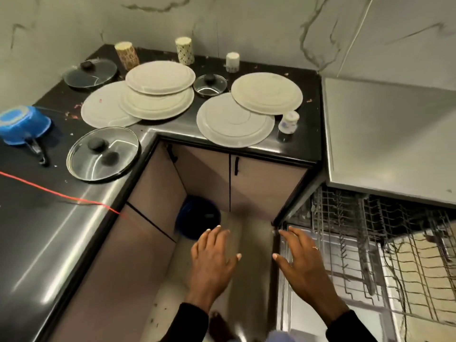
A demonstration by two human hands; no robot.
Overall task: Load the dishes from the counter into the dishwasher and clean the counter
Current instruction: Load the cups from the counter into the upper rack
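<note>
Several white plates lie overlapping on the black counter point(49, 218): one group at the back point(158, 95), two more to the right point(234, 120). Glass lids sit among them: a large one near the front point(102, 154), one at the back left point(90, 73), a small one point(209, 85) between the plate groups. Cups point(184, 50) stand along the wall, and a small one point(288, 122) stands by the right plates. The dishwasher point(370, 255) at lower right is open with its wire rack pulled out. My left hand point(213, 260) and right hand point(299, 260) hover low with fingers spread, holding nothing.
A blue pot point(23, 125) with a black handle lies at the counter's left. Food crumbs dot the counter near the plates. A red cord point(61, 193) runs across the left counter. A dark blue bin point(198, 215) stands on the floor in the corner.
</note>
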